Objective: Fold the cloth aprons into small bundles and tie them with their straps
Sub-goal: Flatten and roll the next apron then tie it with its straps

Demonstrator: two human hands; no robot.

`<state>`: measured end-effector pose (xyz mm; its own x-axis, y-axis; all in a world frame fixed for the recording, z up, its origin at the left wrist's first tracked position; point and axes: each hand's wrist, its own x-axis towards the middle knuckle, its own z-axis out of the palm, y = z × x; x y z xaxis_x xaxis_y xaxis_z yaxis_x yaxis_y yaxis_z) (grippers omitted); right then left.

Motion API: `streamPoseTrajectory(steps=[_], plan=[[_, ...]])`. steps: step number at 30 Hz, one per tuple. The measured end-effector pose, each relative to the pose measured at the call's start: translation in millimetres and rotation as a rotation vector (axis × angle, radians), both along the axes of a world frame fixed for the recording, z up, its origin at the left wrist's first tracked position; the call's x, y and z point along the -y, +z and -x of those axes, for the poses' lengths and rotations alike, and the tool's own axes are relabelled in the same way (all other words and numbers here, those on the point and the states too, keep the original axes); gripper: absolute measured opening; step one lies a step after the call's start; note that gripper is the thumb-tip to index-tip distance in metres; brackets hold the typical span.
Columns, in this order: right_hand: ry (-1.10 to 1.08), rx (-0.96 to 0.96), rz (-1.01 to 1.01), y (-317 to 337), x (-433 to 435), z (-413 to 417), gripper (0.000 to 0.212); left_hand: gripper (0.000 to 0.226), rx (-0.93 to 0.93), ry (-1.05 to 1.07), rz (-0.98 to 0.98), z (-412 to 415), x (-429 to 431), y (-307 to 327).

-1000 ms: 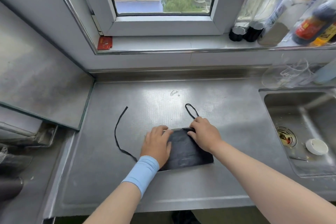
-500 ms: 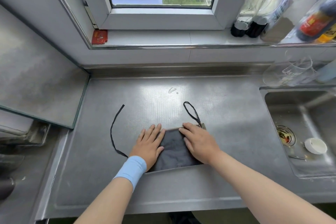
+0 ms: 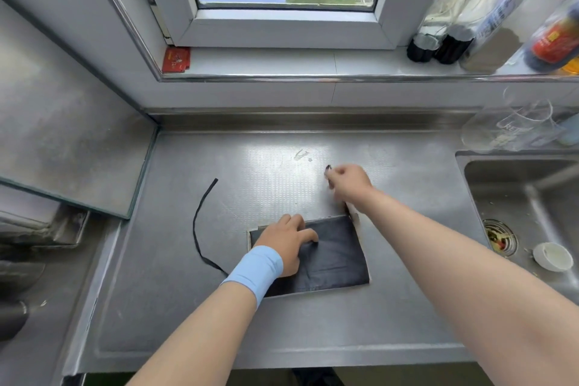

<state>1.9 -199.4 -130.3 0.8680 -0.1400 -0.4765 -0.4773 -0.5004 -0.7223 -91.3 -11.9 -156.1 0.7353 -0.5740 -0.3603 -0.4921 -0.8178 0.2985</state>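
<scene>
The dark apron (image 3: 326,255) lies folded into a flat rectangle near the front edge of the worktop (image 3: 407,307). The left hand (image 3: 286,243) presses it flat, fingers spread and gripping nothing. The right hand (image 3: 347,182) pinches one strap (image 3: 328,168), drawn toward the back edge. Folding looks done; tying is starting. Next, that strap needs wrapping around the bundle, and the other strap (image 3: 197,222), lying loose to the left, needs gathering.

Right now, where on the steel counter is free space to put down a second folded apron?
Free: the near strip of the counter between the folded apron and the front edge, and the far strip under the windowsill. Crowded: the middle, with the left hand, right hand and loose strap; the sink closes the right.
</scene>
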Motion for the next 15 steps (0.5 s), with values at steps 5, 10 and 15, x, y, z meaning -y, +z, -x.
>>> streamPoseTrajectory(steps=[5, 10, 15], plan=[[-0.300, 0.018, -0.253, -1.5, 5.4, -2.3, 0.025, 0.056, -0.031, 0.045, 0.043, 1.3, -1.8, 0.5], [0.163, 0.349, 0.207, -14.5, -4.0, 80.3, 0.024, 0.024, 0.039, 0.126, 0.097, 14.2, -7.4, -0.2], [0.913, 0.512, 0.525, -29.5, 3.6, 145.6, 0.034, 0.014, 0.159, 0.226, 0.022, 38.1, -15.5, -6.3]])
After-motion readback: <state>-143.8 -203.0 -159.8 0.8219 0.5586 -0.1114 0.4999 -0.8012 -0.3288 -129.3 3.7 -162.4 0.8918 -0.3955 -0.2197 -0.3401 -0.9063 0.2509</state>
